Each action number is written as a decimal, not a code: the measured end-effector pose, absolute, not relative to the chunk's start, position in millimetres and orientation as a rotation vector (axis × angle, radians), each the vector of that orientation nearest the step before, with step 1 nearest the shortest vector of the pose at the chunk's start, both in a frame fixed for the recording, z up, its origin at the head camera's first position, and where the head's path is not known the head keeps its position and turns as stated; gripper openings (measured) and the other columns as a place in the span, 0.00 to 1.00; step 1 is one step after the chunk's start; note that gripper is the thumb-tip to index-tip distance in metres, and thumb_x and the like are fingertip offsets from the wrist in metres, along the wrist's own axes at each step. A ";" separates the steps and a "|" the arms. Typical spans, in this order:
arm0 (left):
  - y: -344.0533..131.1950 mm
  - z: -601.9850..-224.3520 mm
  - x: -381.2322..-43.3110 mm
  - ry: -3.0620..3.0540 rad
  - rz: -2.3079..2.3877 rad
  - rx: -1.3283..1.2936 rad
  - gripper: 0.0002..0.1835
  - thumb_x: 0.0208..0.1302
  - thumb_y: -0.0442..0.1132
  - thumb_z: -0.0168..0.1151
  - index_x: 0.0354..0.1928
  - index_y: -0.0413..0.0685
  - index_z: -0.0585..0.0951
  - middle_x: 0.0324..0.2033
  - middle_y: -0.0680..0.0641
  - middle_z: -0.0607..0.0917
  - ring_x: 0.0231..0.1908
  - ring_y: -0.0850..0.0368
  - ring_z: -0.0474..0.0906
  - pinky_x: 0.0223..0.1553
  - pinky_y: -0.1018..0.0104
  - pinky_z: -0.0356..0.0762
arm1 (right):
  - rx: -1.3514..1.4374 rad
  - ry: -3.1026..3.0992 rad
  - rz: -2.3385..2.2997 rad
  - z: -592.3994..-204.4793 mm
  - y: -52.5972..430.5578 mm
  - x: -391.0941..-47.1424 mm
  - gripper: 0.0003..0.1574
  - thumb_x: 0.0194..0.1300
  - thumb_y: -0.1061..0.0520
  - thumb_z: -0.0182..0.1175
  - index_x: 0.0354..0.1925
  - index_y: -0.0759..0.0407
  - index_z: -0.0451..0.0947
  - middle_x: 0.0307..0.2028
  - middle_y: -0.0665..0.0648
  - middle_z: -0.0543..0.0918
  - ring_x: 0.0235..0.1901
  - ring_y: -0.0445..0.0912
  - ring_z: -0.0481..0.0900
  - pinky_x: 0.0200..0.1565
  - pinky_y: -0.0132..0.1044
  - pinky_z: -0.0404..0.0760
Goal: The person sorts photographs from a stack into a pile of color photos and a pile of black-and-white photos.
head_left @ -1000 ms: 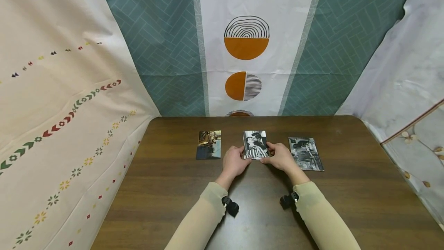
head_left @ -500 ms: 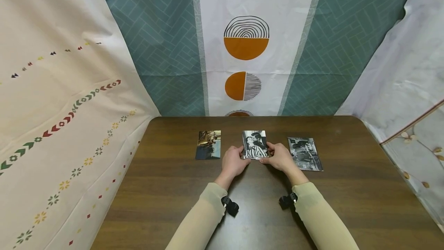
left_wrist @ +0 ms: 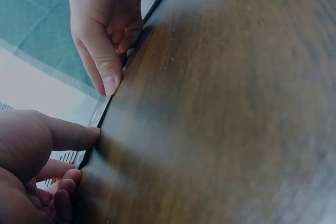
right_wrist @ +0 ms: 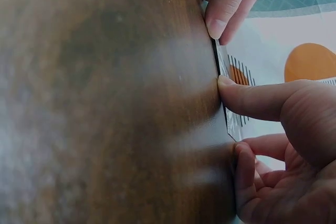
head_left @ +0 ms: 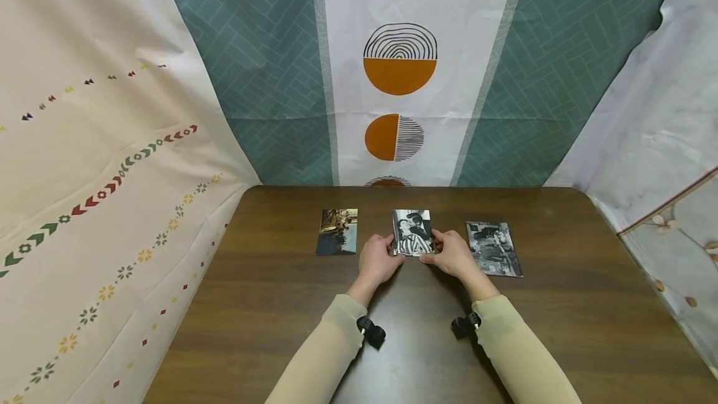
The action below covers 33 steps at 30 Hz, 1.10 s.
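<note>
A black-and-white photo print (head_left: 412, 232) of two people lies near the table's far edge, between both hands. My left hand (head_left: 376, 262) pinches its lower left corner, thumb at the near edge and fingers along the side. At the lower right corner my right hand (head_left: 452, 253) does the same. Seen nearly edge-on in the right wrist view, the print (right_wrist: 226, 66) looks thin and lies low against the table. To the left is a colour photo print (head_left: 337, 232); to the right, slightly turned, a second black-and-white photo print (head_left: 494, 249).
The brown wooden table (head_left: 269, 304) has rounded far corners. Behind it hangs a green and white patterned cloth (head_left: 280, 80). Pale patterned cloths flank the left and right sides. Each wrist carries a small black camera.
Both hands keep their hold on the middle print with almost no motion. The head view has shifted very slightly; the other two prints stay where they lay.
</note>
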<state>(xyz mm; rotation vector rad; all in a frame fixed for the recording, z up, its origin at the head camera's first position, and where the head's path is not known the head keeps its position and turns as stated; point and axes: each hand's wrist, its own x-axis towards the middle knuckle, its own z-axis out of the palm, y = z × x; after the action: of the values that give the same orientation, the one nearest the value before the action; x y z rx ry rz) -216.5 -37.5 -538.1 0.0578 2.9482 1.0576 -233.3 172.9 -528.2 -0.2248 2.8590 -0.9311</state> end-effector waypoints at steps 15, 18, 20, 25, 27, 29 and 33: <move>-46.8 -539.1 -212.6 2.779 1.444 0.119 0.39 0.58 0.40 0.79 0.70 0.30 0.78 0.42 0.46 0.83 0.41 0.54 0.76 0.52 0.55 0.78 | -0.296 2.791 -1.048 -523.1 181.4 -224.8 0.52 0.67 0.50 0.76 0.76 0.76 0.65 0.58 0.72 0.81 0.57 0.64 0.81 0.58 0.60 0.79; -47.4 -537.3 -212.7 2.758 1.501 0.126 0.39 0.58 0.39 0.79 0.70 0.30 0.78 0.43 0.44 0.82 0.43 0.53 0.76 0.52 0.56 0.78 | -0.337 2.736 -1.121 -520.1 185.0 -224.7 0.51 0.69 0.51 0.74 0.77 0.76 0.64 0.61 0.73 0.81 0.59 0.66 0.81 0.59 0.61 0.79; -46.8 -536.5 -212.2 2.743 1.523 0.133 0.38 0.58 0.39 0.79 0.70 0.31 0.78 0.43 0.45 0.82 0.42 0.53 0.76 0.50 0.57 0.77 | -0.358 2.702 -1.164 -518.3 187.9 -222.9 0.50 0.70 0.51 0.73 0.77 0.76 0.63 0.62 0.74 0.80 0.60 0.67 0.80 0.59 0.62 0.79; -45.0 -536.4 -212.0 2.718 1.581 0.128 0.38 0.58 0.37 0.78 0.71 0.33 0.78 0.44 0.45 0.81 0.41 0.54 0.75 0.46 0.61 0.75 | -0.400 2.683 -1.215 -515.3 195.7 -218.1 0.46 0.72 0.52 0.71 0.77 0.72 0.66 0.64 0.71 0.81 0.60 0.65 0.81 0.60 0.62 0.79; -44.4 -537.2 -212.2 2.713 1.611 0.118 0.38 0.58 0.37 0.78 0.71 0.33 0.78 0.44 0.45 0.81 0.41 0.54 0.76 0.46 0.62 0.75 | -0.414 2.696 -1.222 -514.1 199.2 -216.1 0.43 0.73 0.52 0.71 0.76 0.71 0.69 0.64 0.70 0.82 0.60 0.64 0.82 0.60 0.62 0.79; -43.0 -537.9 -212.6 2.709 1.643 0.105 0.38 0.59 0.36 0.78 0.71 0.33 0.78 0.44 0.45 0.81 0.40 0.54 0.77 0.44 0.63 0.76 | -0.416 2.709 -1.231 -512.5 202.9 -213.9 0.40 0.73 0.53 0.70 0.75 0.70 0.71 0.63 0.68 0.83 0.59 0.63 0.82 0.59 0.61 0.79; -38.2 -536.6 -210.4 2.717 1.715 0.121 0.35 0.60 0.34 0.78 0.69 0.32 0.79 0.45 0.42 0.82 0.39 0.53 0.78 0.42 0.66 0.76 | -0.398 2.725 -1.240 -509.1 211.0 -209.2 0.37 0.75 0.53 0.69 0.74 0.68 0.73 0.61 0.67 0.84 0.58 0.62 0.83 0.58 0.60 0.80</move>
<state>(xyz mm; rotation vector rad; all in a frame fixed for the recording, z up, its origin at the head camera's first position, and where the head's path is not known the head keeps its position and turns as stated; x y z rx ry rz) -210.4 -38.2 -536.6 0.1210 2.7166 1.7153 -209.2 211.0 -509.1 -0.3979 2.7255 -1.2400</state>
